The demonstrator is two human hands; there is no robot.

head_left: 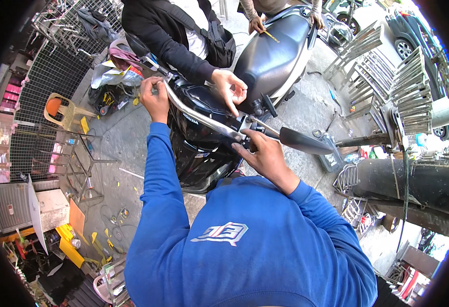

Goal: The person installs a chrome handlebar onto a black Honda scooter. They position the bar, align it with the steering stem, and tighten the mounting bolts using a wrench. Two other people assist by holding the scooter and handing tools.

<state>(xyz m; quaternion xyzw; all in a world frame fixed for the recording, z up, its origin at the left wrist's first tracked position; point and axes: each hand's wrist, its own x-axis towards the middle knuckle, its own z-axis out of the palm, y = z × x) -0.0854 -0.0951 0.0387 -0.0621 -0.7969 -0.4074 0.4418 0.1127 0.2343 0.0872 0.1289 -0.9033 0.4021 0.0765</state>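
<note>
The bare chrome handlebar tube (204, 118) of a dark scooter is held across the middle of the view. Its left end is wrapped by the left hand (154, 96), arm stretched straight. The right hand (263, 152), wrist bent, is closed around the switch housing; its fingertips are hidden. A black mirror (306, 141) juts just beyond. A second person's hand (229, 88) hovers above, fingers curled.

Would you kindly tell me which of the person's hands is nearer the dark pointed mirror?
The right hand grips the handlebar end just beside the dark pointed mirror; the left hand holds the opposite end.
</note>
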